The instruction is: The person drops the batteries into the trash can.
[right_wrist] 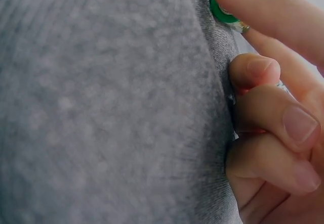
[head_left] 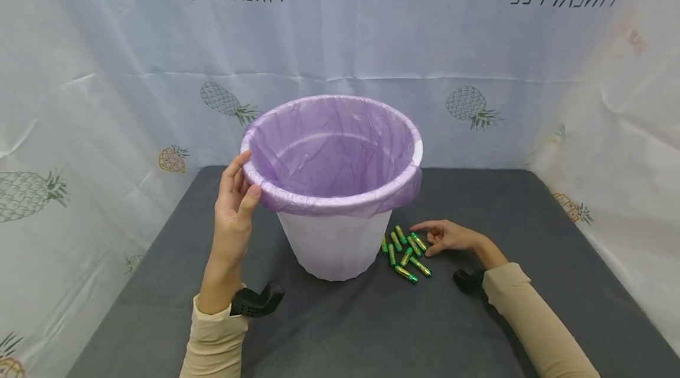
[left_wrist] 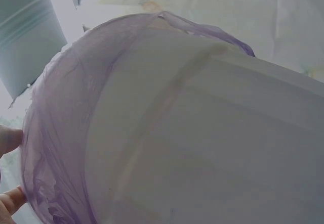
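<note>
A white bin (head_left: 340,242), lined with a purple plastic bag (head_left: 329,159), stands upright on the dark table. My left hand (head_left: 231,218) rests against the left of its rim; in the left wrist view the fingertips (left_wrist: 14,198) touch the bag-covered edge. Several green and gold batteries (head_left: 406,274) lie in a loose group beside the bin's right side. At their right edge my right hand (head_left: 448,237) pinches one battery (head_left: 419,241) between thumb and index finger, its other fingers curled. That battery's green end (right_wrist: 223,14) shows by the thumb in the right wrist view.
A dark grey cloth-covered table (head_left: 340,336) lies under everything. White curtains (head_left: 340,29) printed with pineapples hang behind and along both sides. Black wrist devices (head_left: 258,300) are strapped to both forearms.
</note>
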`<state>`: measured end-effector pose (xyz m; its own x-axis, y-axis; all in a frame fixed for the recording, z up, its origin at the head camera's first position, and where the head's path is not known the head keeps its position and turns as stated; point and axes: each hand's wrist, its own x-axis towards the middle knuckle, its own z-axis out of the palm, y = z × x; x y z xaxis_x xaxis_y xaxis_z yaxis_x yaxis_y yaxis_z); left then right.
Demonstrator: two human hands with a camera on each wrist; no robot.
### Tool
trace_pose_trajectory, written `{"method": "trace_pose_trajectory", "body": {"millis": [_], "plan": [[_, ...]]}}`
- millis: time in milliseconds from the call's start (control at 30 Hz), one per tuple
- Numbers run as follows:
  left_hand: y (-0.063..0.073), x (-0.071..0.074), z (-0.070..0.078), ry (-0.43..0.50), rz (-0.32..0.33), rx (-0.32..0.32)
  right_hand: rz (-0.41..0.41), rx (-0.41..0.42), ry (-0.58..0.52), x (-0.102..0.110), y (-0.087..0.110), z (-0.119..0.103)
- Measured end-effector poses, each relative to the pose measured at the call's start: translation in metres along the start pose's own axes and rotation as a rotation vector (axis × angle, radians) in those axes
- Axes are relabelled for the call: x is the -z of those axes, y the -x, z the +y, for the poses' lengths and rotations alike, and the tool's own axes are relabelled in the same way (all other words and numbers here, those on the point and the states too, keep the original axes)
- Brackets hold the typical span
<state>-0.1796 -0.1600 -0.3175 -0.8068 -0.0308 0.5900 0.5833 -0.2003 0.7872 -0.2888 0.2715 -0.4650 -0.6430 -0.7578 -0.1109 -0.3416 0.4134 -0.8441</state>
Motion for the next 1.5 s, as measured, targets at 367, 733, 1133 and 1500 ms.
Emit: {"method": "trace_pose_trajectory", "body": {"millis": [367, 733, 1133, 1500], "plan": [[-0.001, -0.001, 0.001, 0.006, -0.005, 0.005, 0.04, -0.002, -0.021, -0.001, 0.002, 0.001], [0.0, 0.0, 0.0, 0.009, 0.006, 0.023, 0.104, 0.017, -0.014, -0.001, 0.006, 0.0], [0.0, 0.003, -0.003, 0.006, -0.006, -0.006, 0.209, 0.008, -0.05, 0.006, 0.012, -0.019], [0.0, 0.004, -0.005, 0.018, -0.038, -0.033, 0.256, 0.093, -0.127, 0.016, 0.016, -0.047]]}}
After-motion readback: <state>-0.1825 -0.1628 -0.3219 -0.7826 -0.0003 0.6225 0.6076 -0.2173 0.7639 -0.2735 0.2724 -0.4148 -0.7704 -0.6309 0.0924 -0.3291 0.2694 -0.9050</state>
